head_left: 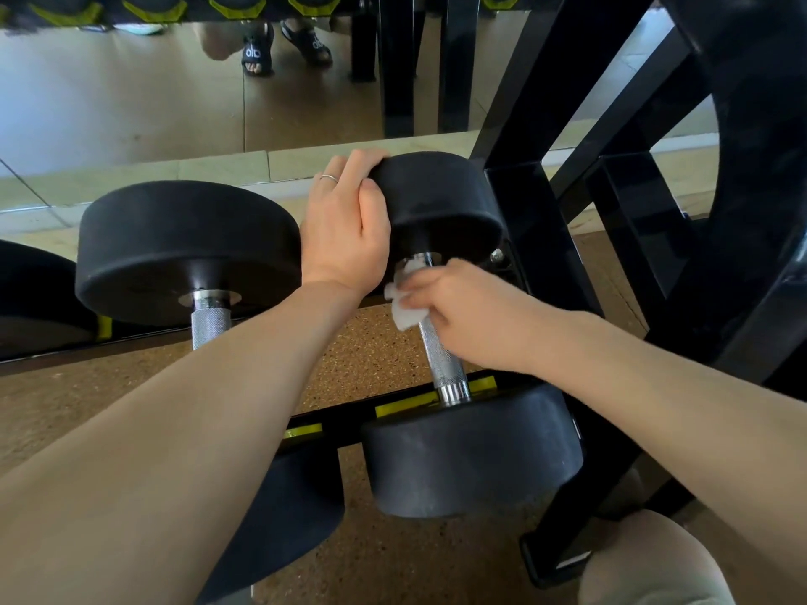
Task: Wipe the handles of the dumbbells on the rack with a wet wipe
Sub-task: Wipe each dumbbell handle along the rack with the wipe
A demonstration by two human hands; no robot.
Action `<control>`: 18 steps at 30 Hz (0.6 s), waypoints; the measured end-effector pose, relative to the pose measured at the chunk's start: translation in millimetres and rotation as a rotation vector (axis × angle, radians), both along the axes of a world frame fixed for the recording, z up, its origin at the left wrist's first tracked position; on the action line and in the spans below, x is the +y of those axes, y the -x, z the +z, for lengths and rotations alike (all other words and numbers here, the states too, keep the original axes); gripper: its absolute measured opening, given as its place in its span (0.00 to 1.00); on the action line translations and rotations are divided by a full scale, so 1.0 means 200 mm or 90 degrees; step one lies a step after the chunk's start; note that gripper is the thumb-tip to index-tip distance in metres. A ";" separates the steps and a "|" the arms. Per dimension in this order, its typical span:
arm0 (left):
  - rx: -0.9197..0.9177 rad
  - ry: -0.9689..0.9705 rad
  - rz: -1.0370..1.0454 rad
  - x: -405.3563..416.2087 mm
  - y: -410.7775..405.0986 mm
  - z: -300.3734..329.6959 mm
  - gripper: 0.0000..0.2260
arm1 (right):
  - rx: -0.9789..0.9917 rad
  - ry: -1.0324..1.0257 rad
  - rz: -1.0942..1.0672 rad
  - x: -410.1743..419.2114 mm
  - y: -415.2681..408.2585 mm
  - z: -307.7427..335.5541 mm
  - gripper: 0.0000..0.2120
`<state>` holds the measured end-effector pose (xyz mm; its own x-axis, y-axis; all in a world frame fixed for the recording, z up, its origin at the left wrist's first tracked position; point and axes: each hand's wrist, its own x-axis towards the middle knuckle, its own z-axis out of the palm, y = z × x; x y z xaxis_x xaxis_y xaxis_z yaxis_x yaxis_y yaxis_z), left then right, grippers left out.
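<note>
A black dumbbell (471, 451) lies across the low rack rails at centre right, its knurled steel handle (441, 360) running from the near head to the far head (441, 198). My right hand (463, 312) holds a white wet wipe (404, 307) wrapped around the upper part of that handle. My left hand (345, 224), with a ring on one finger, grips the left side of the far head. A second, bigger dumbbell (183, 251) lies to the left with its handle (210, 325) partly hidden by my left forearm.
The black rack frame (567, 238) with slanted posts rises at the right. Rails with yellow pads (406, 408) carry the dumbbells. A wall mirror behind shows sandalled feet (257, 50). Speckled floor (371, 342) lies below. My knee (655, 561) is at the lower right.
</note>
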<state>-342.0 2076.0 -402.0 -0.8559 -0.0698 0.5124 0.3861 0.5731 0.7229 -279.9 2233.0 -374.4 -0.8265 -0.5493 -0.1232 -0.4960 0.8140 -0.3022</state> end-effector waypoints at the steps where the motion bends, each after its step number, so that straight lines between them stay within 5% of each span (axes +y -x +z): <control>1: 0.000 0.000 -0.001 0.00 0.00 0.00 0.18 | -0.021 -0.029 0.012 0.00 -0.01 -0.01 0.18; 7: 0.000 -0.001 -0.005 0.00 0.00 0.00 0.18 | -0.281 -0.040 -0.023 0.09 -0.12 0.15 0.14; 12: -0.007 -0.002 -0.001 0.00 0.00 0.00 0.19 | -0.192 0.216 -0.426 0.17 -0.03 0.09 0.14; 16: -0.001 -0.003 0.000 0.00 0.00 0.00 0.19 | -0.525 0.402 -0.556 0.08 -0.03 -0.02 0.08; 18: 0.002 -0.004 0.001 0.00 0.00 -0.01 0.18 | -0.558 0.383 -0.542 0.08 -0.05 -0.02 0.08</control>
